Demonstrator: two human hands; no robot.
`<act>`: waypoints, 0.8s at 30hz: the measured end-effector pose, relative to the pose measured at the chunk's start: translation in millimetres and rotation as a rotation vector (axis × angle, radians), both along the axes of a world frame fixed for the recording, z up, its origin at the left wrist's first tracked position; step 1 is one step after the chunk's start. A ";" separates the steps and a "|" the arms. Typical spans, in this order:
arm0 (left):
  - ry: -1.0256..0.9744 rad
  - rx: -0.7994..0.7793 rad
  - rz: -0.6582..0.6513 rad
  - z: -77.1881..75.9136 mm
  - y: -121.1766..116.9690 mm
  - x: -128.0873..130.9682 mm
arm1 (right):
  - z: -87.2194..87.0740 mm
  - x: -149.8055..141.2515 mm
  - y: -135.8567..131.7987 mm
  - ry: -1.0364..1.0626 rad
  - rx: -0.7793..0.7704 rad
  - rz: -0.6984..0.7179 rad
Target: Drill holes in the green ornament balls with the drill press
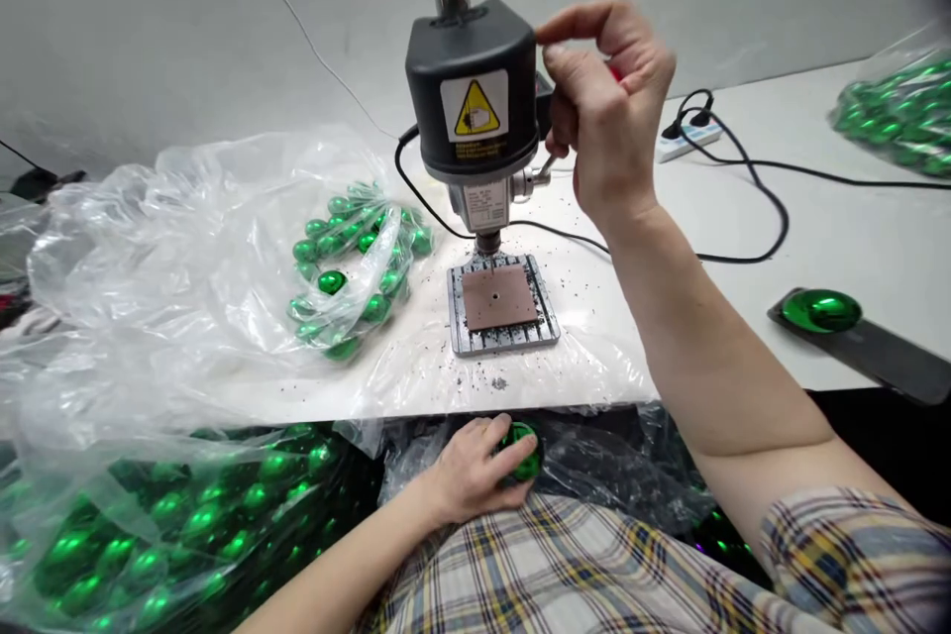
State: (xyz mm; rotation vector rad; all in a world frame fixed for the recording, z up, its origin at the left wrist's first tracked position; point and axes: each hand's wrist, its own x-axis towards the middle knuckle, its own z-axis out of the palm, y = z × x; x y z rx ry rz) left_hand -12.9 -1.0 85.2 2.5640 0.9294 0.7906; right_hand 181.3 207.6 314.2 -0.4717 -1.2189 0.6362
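Observation:
My left hand (482, 471) is closed around a shiny green bauble (529, 456), low in front of the table edge and close to the plaid shirt. Raised at the right side of a small drill press (472, 69), my right hand (613, 104) has curled fingers, with the index fingertip at the black housing. A bit of red shows between those fingers, and a short metal lever (546, 168) runs up toward them; what they grip is hidden. Below the chuck, a brown square board (499, 297) with a dark hole lies on the slotted metal base (505, 342).
Dark shavings (499, 383) are scattered about the base. Clear plastic bags with green baubles (346, 292) lie left, and more baubles (200, 520) fill a bag below the table. A phone-like dark slab (884, 352) bears a green bauble at right. A power strip (687, 141) with black cables sits behind.

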 end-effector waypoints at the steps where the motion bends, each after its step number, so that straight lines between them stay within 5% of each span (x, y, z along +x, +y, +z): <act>1: 0.097 -0.130 0.039 -12.9 -10.4 -2.7 | -0.6 -0.6 0.6 0.008 0.026 -0.001; 5: 0.243 -0.607 0.377 -53.8 -22.5 -1.5 | -1.6 -2.6 6.2 0.013 0.078 -0.071; 10: 0.350 -0.853 0.665 -61.0 -11.3 14.1 | 0.6 -2.4 5.5 -0.003 0.055 -0.067; 15: 0.362 -0.963 0.660 -53.0 -17.6 15.2 | 6.8 -1.1 0.2 -0.084 -0.078 -0.122; 24: 0.513 -0.896 0.640 -36.8 -59.5 1.3 | 2.3 2.4 24.9 -0.122 -0.175 -0.097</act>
